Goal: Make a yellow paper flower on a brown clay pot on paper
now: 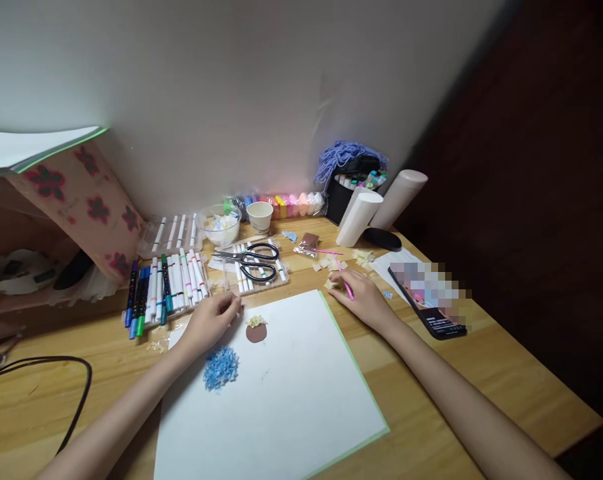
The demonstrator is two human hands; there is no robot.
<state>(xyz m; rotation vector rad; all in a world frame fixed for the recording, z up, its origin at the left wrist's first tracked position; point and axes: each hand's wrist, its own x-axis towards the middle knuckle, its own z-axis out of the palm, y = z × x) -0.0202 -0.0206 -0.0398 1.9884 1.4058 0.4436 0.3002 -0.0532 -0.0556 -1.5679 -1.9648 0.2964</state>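
My left hand [216,317] rests on the upper left edge of a white sheet [291,387], fingers loosely curled with nothing visible in them. Just right of it, a brown round shape [256,333] lies on the sheet, topped with crumpled cream bits [255,321]. Below that hand sits a clump of blue shredded bits [221,368]. Beyond the sheet's upper right corner, my right hand [358,297] is closed around a thin pink stick [350,291]. Its fingertips touch a cream scrap [330,284] on the table; more cream scraps [364,257] lie past it.
Black-handled scissors [261,262] lie on a marker tray behind the sheet, with several markers [181,283] to the left. A paper cup [260,217] and clear bowl [221,227] stand behind. At right lies a phone [431,310]; white cylinders [360,219] stand near the wall.
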